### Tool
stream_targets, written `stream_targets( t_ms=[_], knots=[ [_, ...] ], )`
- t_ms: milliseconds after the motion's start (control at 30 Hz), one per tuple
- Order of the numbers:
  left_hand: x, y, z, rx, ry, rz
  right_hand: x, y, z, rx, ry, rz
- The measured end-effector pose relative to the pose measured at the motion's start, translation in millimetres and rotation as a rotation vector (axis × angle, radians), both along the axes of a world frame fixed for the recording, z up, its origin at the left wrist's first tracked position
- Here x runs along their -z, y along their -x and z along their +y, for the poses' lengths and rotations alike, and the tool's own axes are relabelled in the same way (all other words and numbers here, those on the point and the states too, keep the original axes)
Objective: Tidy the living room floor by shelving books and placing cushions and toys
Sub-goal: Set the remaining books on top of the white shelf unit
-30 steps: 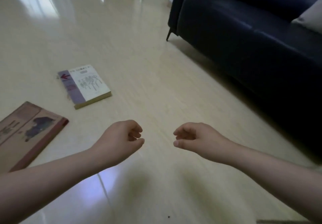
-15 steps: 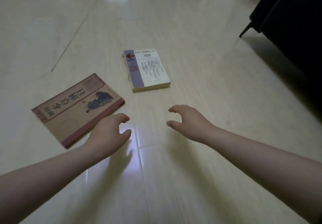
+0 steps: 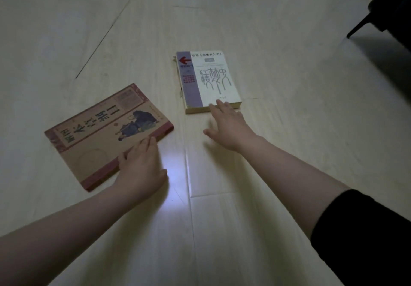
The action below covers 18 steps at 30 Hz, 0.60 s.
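Two books lie flat on the pale floor. A brown book [image 3: 100, 130] with a red spine sits at the left, turned at an angle. A thicker white book [image 3: 213, 74] with a purple strip and a red arrow lies to its right. My left hand [image 3: 140, 165] rests on the brown book's near right edge, fingers spread over the spine. My right hand [image 3: 226, 123] reaches forward with fingers apart, its fingertips touching the white book's near edge. Neither book is lifted.
A dark sofa [image 3: 398, 3] with a thin black leg [image 3: 358, 26] stands at the top right corner. Glossy floor tiles [image 3: 289, 152] stretch all around the books.
The view swung left and down, away from the sofa. Both hands opened from loose fists and reached forward, the left onto the brown book, the right to the white book's edge.
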<state>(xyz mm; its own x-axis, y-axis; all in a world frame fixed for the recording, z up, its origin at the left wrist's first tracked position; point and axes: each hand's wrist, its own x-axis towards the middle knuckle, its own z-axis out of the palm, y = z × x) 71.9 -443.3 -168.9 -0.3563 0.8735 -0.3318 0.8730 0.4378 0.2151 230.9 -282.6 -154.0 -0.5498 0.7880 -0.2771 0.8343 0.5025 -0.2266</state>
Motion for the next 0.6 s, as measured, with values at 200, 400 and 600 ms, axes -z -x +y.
stream_targets(
  t_ms=[200,400,600],
  knots=[
    [9,10,11,0.071,0.025,0.055,12,13,19,0.005,-0.022,0.018],
    [18,5,4,0.103,0.033,0.095,38,9,9,-0.072,-0.115,-0.072],
    [15,3,-3,0.115,0.029,0.060,34,-1,8,-0.080,-0.113,-0.045]
  ],
)
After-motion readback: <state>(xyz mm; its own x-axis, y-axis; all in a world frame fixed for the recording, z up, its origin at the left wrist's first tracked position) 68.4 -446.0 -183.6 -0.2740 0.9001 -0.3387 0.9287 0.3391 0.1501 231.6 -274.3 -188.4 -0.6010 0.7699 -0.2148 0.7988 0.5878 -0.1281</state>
